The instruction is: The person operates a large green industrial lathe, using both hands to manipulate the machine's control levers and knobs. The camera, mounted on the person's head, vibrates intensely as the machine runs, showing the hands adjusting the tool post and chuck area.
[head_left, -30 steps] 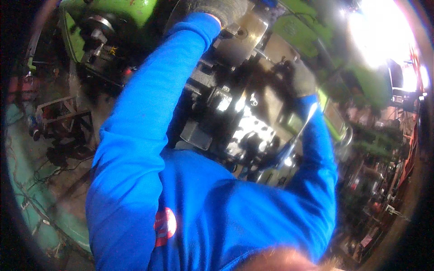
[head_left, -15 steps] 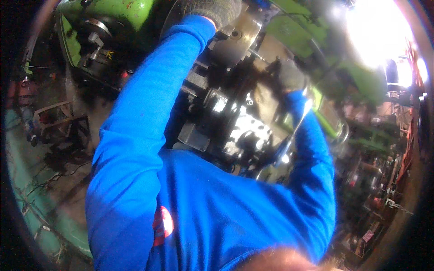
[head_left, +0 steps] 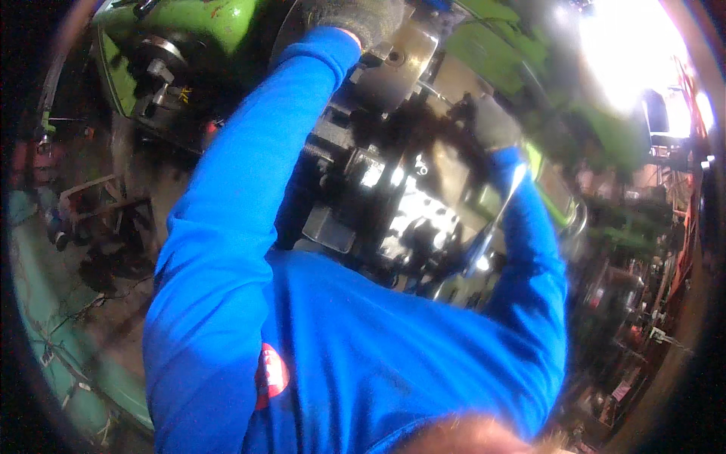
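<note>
My left hand (head_left: 355,17), in a grey work glove, lies against the metal chuck (head_left: 399,64) of a lathe at the top of the view. Its fingers are cut off by the picture's edge or turned away. A thin metal rod (head_left: 435,94) sticks out of the chuck toward the right. Beyond the rod's far end is my right hand (head_left: 495,125), also gloved. Blur and shadow hide its fingers, so whether it grips anything does not show. Between my arms is the dark carriage with a metal block (head_left: 367,168).
Green machine housing (head_left: 215,23) stands at upper left, with a protruding handle (head_left: 160,79). A shiny, mottled plate (head_left: 423,219) lies near my chest, beside a blurred slender handle (head_left: 484,242). Shelving with clutter (head_left: 643,303) lines the right. A wooden frame (head_left: 102,197) stands at left.
My right hand and forearm have shifted slightly to the right. My left hand stays at the chuck. The whole view has tilted a little.
</note>
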A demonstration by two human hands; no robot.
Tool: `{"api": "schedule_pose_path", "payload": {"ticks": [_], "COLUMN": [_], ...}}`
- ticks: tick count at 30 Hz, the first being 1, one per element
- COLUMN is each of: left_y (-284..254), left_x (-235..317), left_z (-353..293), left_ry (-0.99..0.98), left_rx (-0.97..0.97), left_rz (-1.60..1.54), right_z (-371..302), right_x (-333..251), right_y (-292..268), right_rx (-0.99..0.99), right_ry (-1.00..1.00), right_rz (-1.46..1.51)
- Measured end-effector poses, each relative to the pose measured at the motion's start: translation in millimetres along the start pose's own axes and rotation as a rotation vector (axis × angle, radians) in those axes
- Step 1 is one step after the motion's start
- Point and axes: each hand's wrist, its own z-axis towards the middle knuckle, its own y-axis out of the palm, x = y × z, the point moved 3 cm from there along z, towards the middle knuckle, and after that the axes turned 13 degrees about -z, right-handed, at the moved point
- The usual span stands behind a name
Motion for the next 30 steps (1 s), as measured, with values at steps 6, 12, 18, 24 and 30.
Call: {"api": "schedule_pose_path", "payload": {"ticks": [6,12,18,24,30], "left_y": [-3.2,-2.6,-4.8,44.1,22.3], "left_x": [-4.2,-0.2,4.9,-18.7,-6.7], "left_z": [-2.0,-1.6,-3.2,23.1,12.3], "left_ry": [0.013,0.034,0.026,0.123,0.07], "left_rx": [0.019,0.046,0.062,0.13,0.031], "left_rz": [0.019,-0.005,-0.01,-0.159,-0.088], "right_z": [5.4,11.3,4.4,-13.6,-79.6], "right_x": [-5.9,14.8,2.3,2.6,43.3], "right_y": [9.6,49.8,29.6,-21.4,19.9], "right_rx": [0.055,0.125,0.018,-0.003,0.45], "right_ry": [0.091,0.132,0.109,0.119,0.449], "right_rz": [0.001,0.029,0.063,0.26,0.889]}}
